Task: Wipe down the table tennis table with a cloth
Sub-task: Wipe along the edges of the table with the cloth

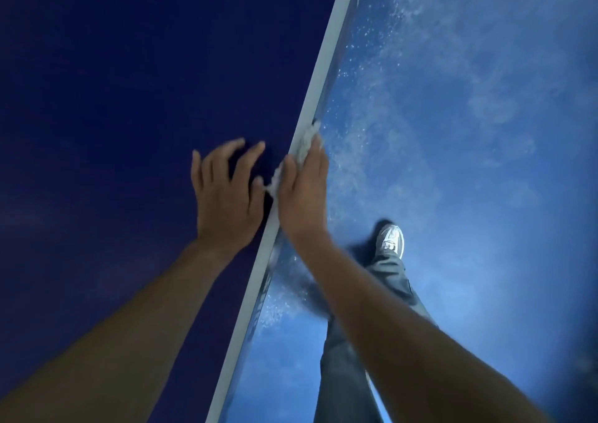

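The dark blue table tennis table fills the left half of the head view, and its white edge line runs diagonally from top right to bottom left. My right hand presses a crumpled white cloth against that edge, fingers wrapped over the side of the table. The cloth sticks out above my fingertips and beside my thumb. My left hand rests on the tabletop just left of the edge, fingers spread, holding nothing.
Beyond the table edge lies a blue floor with pale, dusty streaks. My own leg in grey trousers and a white shoe stand on it close to the table side.
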